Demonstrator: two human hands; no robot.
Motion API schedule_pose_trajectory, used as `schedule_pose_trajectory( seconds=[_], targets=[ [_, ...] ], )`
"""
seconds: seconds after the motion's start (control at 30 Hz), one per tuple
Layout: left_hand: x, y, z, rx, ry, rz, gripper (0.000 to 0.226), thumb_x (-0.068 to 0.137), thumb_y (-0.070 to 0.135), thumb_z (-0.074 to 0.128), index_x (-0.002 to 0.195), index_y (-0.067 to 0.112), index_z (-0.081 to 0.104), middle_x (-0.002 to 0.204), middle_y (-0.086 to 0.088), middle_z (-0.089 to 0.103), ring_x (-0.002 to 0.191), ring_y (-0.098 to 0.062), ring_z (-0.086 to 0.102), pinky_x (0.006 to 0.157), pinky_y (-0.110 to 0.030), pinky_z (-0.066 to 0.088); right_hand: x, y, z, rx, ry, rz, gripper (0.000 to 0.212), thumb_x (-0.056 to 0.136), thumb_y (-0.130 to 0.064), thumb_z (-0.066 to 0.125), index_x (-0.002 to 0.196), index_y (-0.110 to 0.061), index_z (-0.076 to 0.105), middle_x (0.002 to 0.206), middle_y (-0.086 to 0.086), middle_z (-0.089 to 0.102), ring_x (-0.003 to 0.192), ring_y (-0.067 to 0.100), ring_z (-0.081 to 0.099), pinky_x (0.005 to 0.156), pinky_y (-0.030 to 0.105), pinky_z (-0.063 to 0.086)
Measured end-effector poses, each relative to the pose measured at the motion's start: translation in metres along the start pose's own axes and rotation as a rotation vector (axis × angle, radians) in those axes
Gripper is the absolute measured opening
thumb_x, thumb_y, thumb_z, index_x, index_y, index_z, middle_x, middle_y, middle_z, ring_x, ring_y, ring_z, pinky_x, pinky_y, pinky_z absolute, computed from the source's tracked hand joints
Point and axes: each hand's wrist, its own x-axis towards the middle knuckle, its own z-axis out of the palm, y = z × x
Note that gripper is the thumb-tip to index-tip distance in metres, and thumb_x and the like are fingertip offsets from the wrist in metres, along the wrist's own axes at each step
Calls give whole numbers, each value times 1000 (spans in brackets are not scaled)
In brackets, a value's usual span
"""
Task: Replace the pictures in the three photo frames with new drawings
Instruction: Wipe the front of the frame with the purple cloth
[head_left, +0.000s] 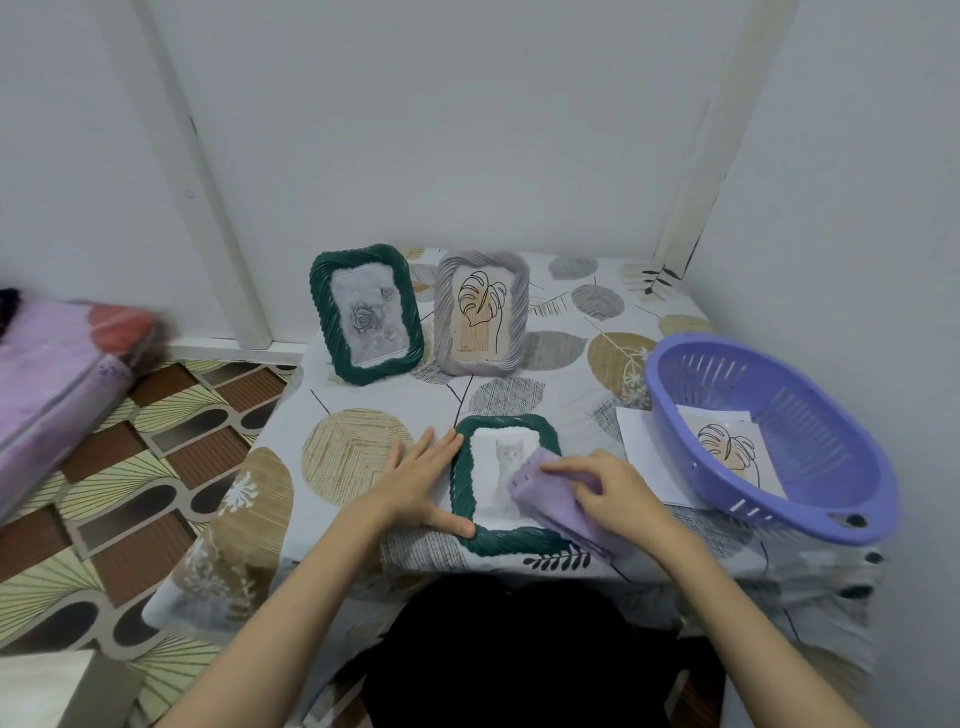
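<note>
- Both hands on the flat green frame (506, 480) at the near edge of the tabletop (363, 415).
- L hand (415, 480): fingers straight, flat on the cloth, thumb and fingertips touching frame's left side.
- R hand (605, 493): fingers curled, gripping a lilac cloth (550, 499) pressed on the glass over a cat pic (501, 467).
- Behind: dark green frame (366, 314) w/ rose pic, upright; grey frame (480, 312) w/ leaf drawing just beside it.
- Right: purple basket (769, 436) holds a leaf drawing (727, 447); white paper (649, 457) partly under it.
- Patterned floor (130, 467) at left.
</note>
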Motion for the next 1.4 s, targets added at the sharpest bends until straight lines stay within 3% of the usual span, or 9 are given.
schedule_pose_trajectory(
  seconds=[0.1, 0.2, 0.33, 0.43, 0.67, 0.83, 1.0, 1.27, 1.4],
  targets=[
    [-10, 21, -6, -135, 35, 32, 115, 48, 79, 51, 145, 38, 6, 157, 2, -7, 142, -15, -17, 112, -42, -16, -3, -3, -7, 368, 180, 15, 45, 86, 0, 55, 106, -40, 60, 109, 7, 65, 96, 9, 61, 83, 16, 46],
    [-19, 53, -8, -791, 153, 86, 67, 77, 50, 58, 137, 45, 29, 153, 9, 17, 144, -12, 7, 117, -34, 9, -7, -20, -5, 684, 184, 21, 42, 86, 5, 58, 124, -12, 55, 120, -2, 58, 86, -15, 59, 75, 9, 49],
    [-23, 80, 1, -1251, 203, 113, 70, 77, 39, 68, 135, 51, 31, 146, 11, 30, 133, -10, 36, 103, -42, 42, -4, -37, 10, 829, 154, 2, 53, 80, 9, 63, 130, -3, 49, 127, 0, 53, 100, 3, 59, 81, 11, 50],
    [-25, 76, 4, -1182, 359, 164, 68, 78, 2, 68, 130, 39, 44, 140, 4, 45, 113, -10, 58, 82, -30, 55, 4, -44, 23, 803, 113, -19, 57, 77, 6, 68, 130, -9, 50, 124, 0, 56, 94, 11, 61, 83, 23, 54],
    [-44, 18, -28, -566, 828, -20, 56, 86, -7, 49, 131, 26, 46, 135, -2, 44, 79, -15, 56, 71, -15, 50, 15, -22, 32, 401, 231, 58, 46, 87, -17, 62, 131, -21, 50, 105, 6, 52, 85, 15, 50, 78, 22, 40],
    [-51, -23, -15, -109, 364, -348, 48, 99, 29, 33, 146, 28, 20, 156, -11, 10, 137, -30, 22, 112, -44, 20, 9, -3, 42, -127, 171, 142, 52, 93, -35, 47, 142, -22, 35, 146, 11, 32, 133, 28, 25, 108, 38, 24],
    [-50, -20, -22, 226, 270, -481, 47, 98, 47, 19, 144, 40, 17, 155, -9, -17, 142, -32, -17, 111, -53, -14, 2, 0, 55, -235, 34, 143, 51, 99, -37, 32, 147, -22, 22, 157, 5, 10, 143, 23, 9, 115, 42, 8],
    [5, 41, 14, 195, 240, -261, 54, 97, 40, 34, 143, 12, 25, 148, -8, 33, 142, -25, 15, 114, -38, 6, 1, 3, 54, -71, 126, 162, 51, 98, -15, 33, 147, -15, 20, 150, 9, 30, 141, 23, 20, 115, 46, 4],
    [13, 49, 18, 3, 343, -272, 53, 90, 26, 49, 139, 13, 34, 136, -11, 49, 128, -26, 38, 108, -33, 17, -1, 3, 52, 267, 250, 140, 55, 88, 0, 48, 140, -14, 36, 137, 6, 48, 128, 23, 39, 111, 35, 26]
  ],
)
